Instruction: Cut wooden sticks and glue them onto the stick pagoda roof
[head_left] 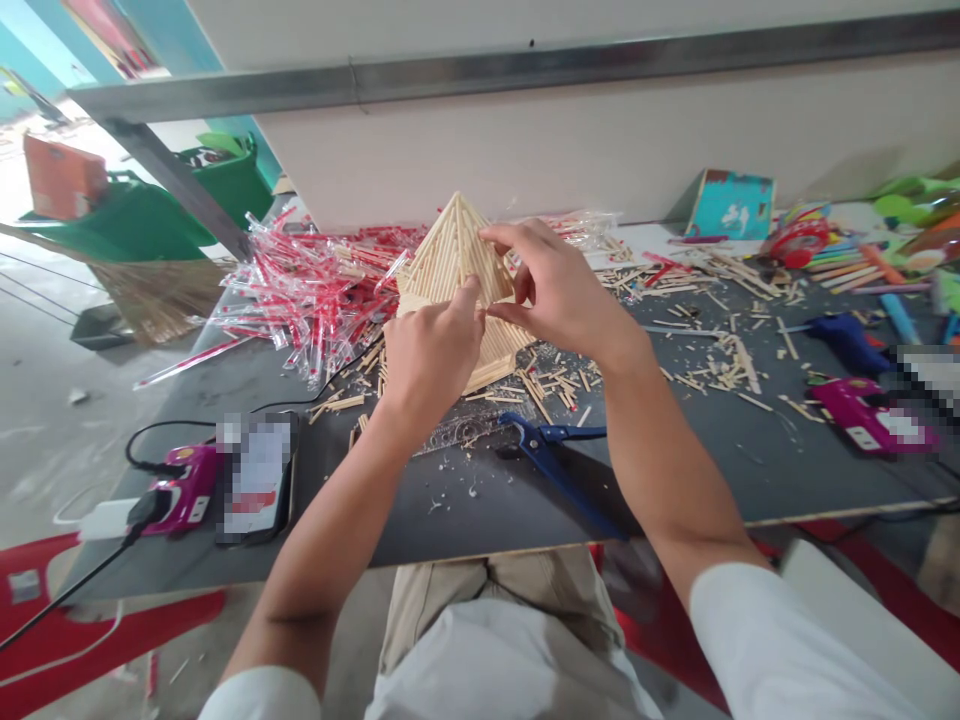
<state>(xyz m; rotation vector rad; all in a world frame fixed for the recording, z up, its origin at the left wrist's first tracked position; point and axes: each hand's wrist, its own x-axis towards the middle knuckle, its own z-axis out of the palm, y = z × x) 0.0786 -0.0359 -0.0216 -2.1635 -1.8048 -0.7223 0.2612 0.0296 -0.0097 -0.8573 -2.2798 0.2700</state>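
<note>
In the middle of the table stands a small model house built of thin wooden sticks, with a pointed roof and a stick base. My left hand is closed on its front left side, thumb pointing up against the roof. My right hand curves around the right side, index finger on the roof slope and thumb lower down near the base. Whether a loose stick lies between those fingers is too small to tell. Just in front of the model lie a blue-handled cutter and a clear ruler.
Red and clear plastic wrappers heap at the left. Stick offcuts litter the right side. A phone, a magenta power strip, another magenta strip and a blue glue gun lie around. A metal rail crosses behind.
</note>
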